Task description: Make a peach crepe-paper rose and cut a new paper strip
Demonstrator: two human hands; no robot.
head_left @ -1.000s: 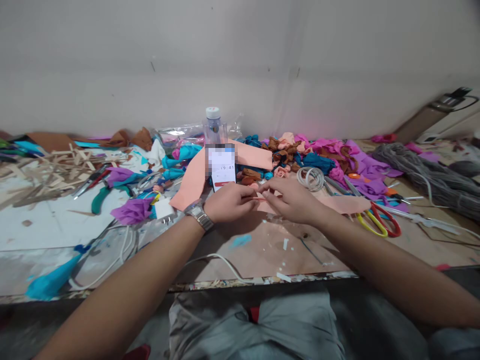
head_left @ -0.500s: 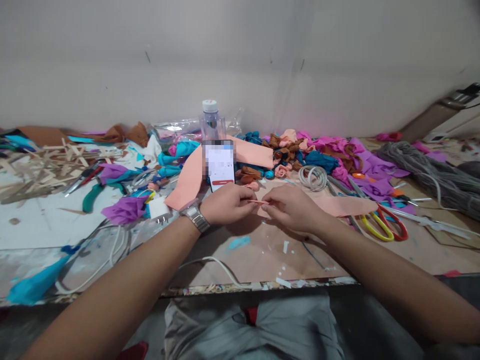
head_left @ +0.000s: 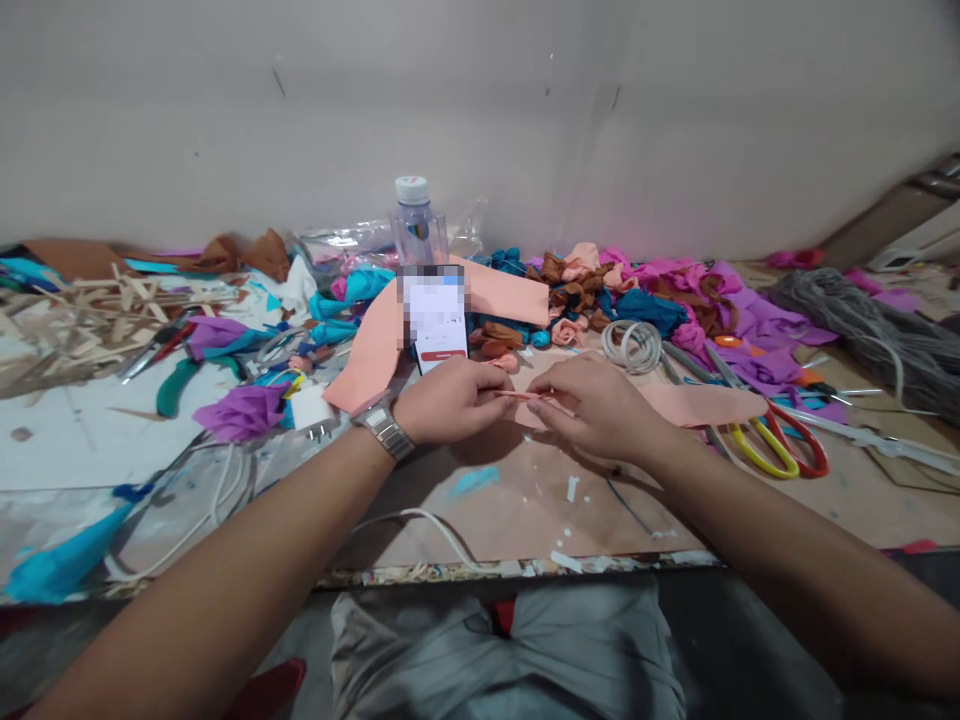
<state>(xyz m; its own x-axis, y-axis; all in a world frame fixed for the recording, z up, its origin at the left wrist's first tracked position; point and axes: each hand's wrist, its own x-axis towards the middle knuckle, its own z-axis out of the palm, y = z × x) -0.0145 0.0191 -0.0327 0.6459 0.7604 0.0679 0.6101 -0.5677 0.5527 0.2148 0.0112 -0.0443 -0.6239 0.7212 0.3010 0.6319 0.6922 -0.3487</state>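
A folded edge of peach crepe paper (head_left: 521, 396) spans the gap between my hands, just above the table. My left hand (head_left: 450, 402), with a metal watch at the wrist, pinches one end of it. The thumb and fingers of my right hand (head_left: 596, 405) are closed on the other end. From behind the right hand a long peach strip (head_left: 709, 404) runs out to the right; whether it is the same piece is hidden. Close behind my left hand, a phone (head_left: 439, 320) leans upright with a lit screen. A small peach paper rose (head_left: 568, 331) lies beyond my fingers.
Scissors with yellow handles (head_left: 766, 452) and red handles (head_left: 817, 445) lie right. A clear bottle (head_left: 420, 230) stands behind the phone. Crumpled paper flowers (head_left: 652, 312) line the back. Green-handled pliers (head_left: 178, 387), wood sticks (head_left: 97, 315) and a white charger (head_left: 311, 408) sit left.
My hands have shifted slightly apart, with the peach paper still pinched between them. The whole view has tilted a little. Nothing was let go.
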